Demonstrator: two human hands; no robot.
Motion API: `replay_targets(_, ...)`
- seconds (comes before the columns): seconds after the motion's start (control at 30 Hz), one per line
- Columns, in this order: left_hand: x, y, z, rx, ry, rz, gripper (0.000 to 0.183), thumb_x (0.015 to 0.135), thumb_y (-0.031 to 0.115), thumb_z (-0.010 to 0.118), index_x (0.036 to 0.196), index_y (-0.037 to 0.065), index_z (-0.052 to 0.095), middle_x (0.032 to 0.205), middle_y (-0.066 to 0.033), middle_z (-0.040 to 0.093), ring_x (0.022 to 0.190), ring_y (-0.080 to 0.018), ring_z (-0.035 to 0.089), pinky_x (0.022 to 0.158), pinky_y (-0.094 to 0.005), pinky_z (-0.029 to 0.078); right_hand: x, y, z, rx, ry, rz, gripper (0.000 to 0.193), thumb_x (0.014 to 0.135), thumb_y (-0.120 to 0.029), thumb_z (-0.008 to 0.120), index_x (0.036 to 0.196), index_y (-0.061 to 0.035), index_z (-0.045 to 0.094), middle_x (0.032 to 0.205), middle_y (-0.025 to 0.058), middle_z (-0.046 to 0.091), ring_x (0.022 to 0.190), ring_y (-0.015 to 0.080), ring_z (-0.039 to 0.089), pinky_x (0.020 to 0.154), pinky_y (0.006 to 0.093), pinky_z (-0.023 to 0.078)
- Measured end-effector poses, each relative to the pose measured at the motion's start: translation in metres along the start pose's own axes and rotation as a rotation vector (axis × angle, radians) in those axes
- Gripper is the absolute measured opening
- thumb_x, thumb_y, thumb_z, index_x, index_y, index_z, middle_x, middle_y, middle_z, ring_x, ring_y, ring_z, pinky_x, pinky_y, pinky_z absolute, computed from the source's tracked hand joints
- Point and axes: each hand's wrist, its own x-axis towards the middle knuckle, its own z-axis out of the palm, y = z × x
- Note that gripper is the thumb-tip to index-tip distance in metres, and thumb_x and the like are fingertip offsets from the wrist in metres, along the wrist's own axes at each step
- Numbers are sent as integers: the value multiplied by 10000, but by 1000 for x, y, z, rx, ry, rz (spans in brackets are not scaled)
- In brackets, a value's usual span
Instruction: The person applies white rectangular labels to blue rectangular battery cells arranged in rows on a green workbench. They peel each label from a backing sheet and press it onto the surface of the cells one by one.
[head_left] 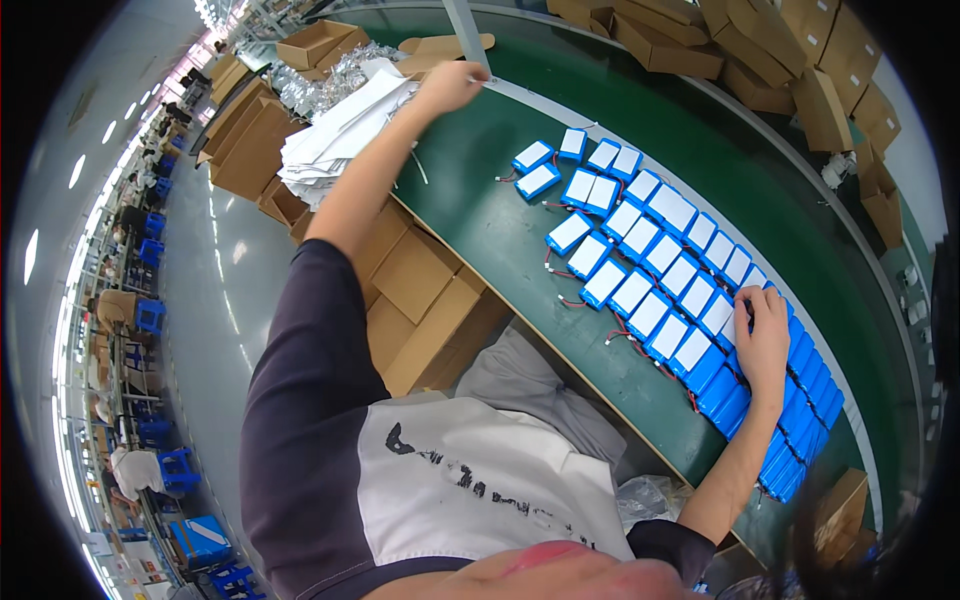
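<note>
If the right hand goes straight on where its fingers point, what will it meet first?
Probably the white-topped pack just ahead of the right hand; depth is unclear, so they may already touch.

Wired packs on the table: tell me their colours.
The packs are blue, many topped with white, as the head view shows.

The short-sleeved shirt (420, 520) combines a dark left sleeve (305, 400) at centre left, a dark right sleeve (672, 547) at lower right and a white front panel (560, 455) between them. Irregular black print (398, 440) crosses this panel diagonally. Grey trousers (525, 375) appear below centre; the left hand (452, 87), top centre, and right hand (763, 328), right of centre, are bare.
</note>
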Motion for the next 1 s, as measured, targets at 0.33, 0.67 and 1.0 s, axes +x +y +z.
replay_targets(0.33, 44, 22, 100, 441, -112, 103, 210, 936, 197, 632, 1083, 162, 778, 1098, -91, 710, 998, -333, 728, 842, -478, 600, 2, -1, -1, 29, -3, 6, 51, 947, -107, 658, 987, -81, 675, 984, 116, 610, 992, 328, 597, 842, 422, 510)
replay_targets(0.67, 22, 16, 76, 240, 32, -12, 172, 968, 191, 618, 1059, 173, 763, 1064, -52, 712, 956, -344, 723, 822, -467, 597, -1, 0, -1, 21, -13, 36, 57, 964, -102, 629, 1005, -74, 659, 960, 96, 593, 957, 284, 583, 836, 386, 497)
replay_targets(1.0, 52, 29, 89, 575, -263, 216, 208, 918, 74, 598, 1069, 44, 738, 1152, -130, 716, 1020, -337, 740, 856, -441, 621, 2, 1, -3, 6, -11, 17, 66, 963, -117, 649, 1007, -78, 679, 984, 114, 605, 995, 314, 588, 848, 411, 512)
